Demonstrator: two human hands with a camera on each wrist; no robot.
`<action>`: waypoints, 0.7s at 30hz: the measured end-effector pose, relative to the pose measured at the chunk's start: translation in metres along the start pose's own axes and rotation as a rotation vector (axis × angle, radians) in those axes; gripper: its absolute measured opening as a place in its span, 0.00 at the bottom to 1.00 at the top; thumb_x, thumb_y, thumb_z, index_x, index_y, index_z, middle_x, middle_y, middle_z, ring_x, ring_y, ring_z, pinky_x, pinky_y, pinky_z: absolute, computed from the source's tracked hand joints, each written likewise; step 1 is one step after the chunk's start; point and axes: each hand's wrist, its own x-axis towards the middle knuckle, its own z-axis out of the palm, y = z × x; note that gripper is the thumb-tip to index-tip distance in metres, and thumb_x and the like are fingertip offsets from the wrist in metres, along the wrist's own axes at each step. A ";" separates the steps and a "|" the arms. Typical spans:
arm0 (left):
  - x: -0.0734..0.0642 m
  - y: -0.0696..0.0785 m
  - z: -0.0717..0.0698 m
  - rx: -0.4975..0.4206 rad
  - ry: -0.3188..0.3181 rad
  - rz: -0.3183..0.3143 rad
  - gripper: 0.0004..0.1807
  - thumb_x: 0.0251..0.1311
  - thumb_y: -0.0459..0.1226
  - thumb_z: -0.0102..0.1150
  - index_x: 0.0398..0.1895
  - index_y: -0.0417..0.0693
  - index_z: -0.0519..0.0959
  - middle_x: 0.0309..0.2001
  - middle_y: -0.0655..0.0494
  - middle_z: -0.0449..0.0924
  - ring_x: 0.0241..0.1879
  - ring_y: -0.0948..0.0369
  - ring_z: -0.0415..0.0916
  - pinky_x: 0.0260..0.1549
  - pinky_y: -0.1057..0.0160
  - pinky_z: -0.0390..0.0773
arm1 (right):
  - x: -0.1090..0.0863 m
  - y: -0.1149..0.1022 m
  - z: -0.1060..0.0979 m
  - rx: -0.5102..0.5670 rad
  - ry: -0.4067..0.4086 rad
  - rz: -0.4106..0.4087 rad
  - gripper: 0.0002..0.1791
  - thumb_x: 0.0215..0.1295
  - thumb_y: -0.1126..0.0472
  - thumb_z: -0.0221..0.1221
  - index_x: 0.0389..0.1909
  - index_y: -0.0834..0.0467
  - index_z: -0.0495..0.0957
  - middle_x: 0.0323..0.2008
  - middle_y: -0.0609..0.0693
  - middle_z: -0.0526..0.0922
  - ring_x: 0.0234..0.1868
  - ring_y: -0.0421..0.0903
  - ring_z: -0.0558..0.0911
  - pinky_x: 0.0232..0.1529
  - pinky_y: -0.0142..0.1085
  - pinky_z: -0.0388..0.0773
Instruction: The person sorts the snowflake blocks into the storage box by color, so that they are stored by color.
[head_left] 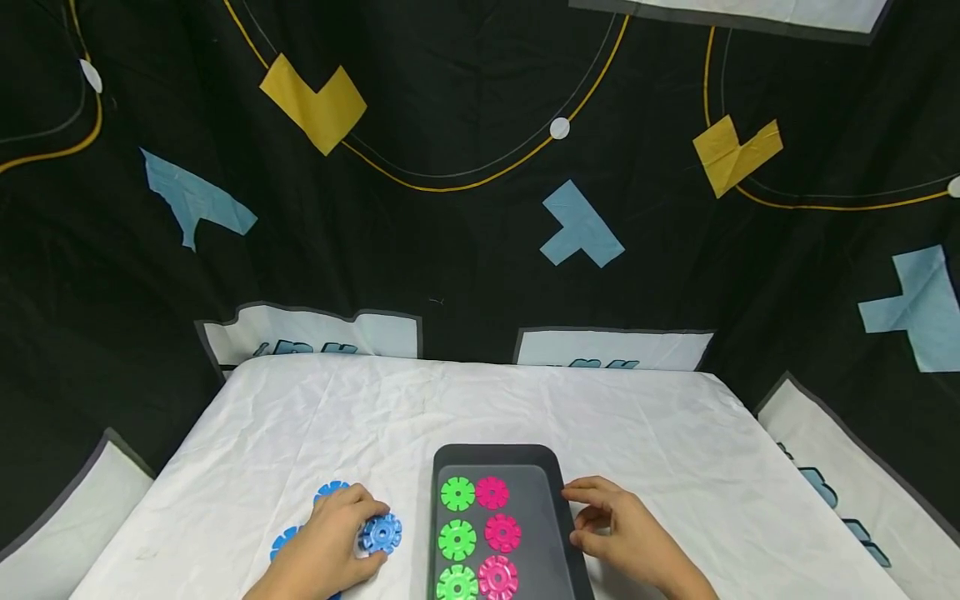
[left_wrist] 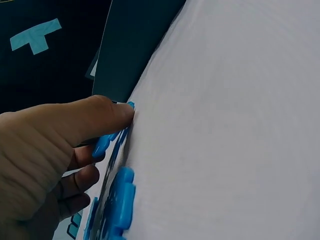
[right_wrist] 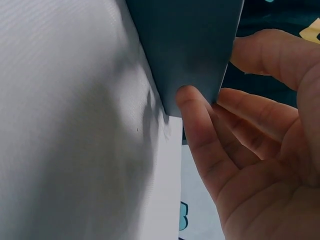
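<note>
My left hand (head_left: 333, 537) pinches a blue notched plastic disc (head_left: 381, 533) between thumb and fingers, just left of the tray. In the left wrist view the thumb lies over the edge of a blue disc, close to the white cloth. More blue discs (head_left: 330, 490) lie beside and partly under this hand. The dark grey tray (head_left: 543, 533) holds a column of green discs (head_left: 457, 540) at its left and a column of pink discs (head_left: 502, 532) next to it. With loosely bent fingers, my right hand (head_left: 626, 533) touches the tray's right wall (right_wrist: 185, 45).
A white cloth (head_left: 637, 425) covers the table, slightly wrinkled. Behind it hangs a black curtain (head_left: 450, 258) with yellow and blue patches. The tray's raised rim stands between the two hands.
</note>
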 end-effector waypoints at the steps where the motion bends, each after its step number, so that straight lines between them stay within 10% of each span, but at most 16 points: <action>1: 0.000 0.000 0.000 -0.012 -0.012 -0.011 0.25 0.40 0.45 0.78 0.43 0.47 0.84 0.36 0.66 0.72 0.40 0.63 0.70 0.45 0.49 0.72 | 0.000 0.000 0.000 0.000 0.001 0.001 0.26 0.57 0.65 0.68 0.58 0.63 0.77 0.58 0.53 0.74 0.39 0.40 0.81 0.41 0.33 0.79; 10: 0.000 0.000 0.001 -0.050 -0.034 -0.015 0.26 0.38 0.48 0.79 0.43 0.47 0.84 0.36 0.67 0.73 0.40 0.63 0.71 0.43 0.51 0.76 | -0.001 0.000 -0.001 0.024 -0.004 0.008 0.26 0.57 0.64 0.68 0.58 0.61 0.77 0.59 0.52 0.74 0.39 0.41 0.81 0.41 0.34 0.79; 21: 0.007 0.007 -0.007 -0.153 0.156 0.038 0.23 0.37 0.42 0.81 0.40 0.52 0.83 0.37 0.71 0.74 0.33 0.67 0.69 0.32 0.67 0.74 | -0.001 0.002 0.000 0.030 0.002 0.013 0.27 0.57 0.65 0.68 0.59 0.60 0.76 0.59 0.52 0.73 0.39 0.40 0.81 0.41 0.34 0.79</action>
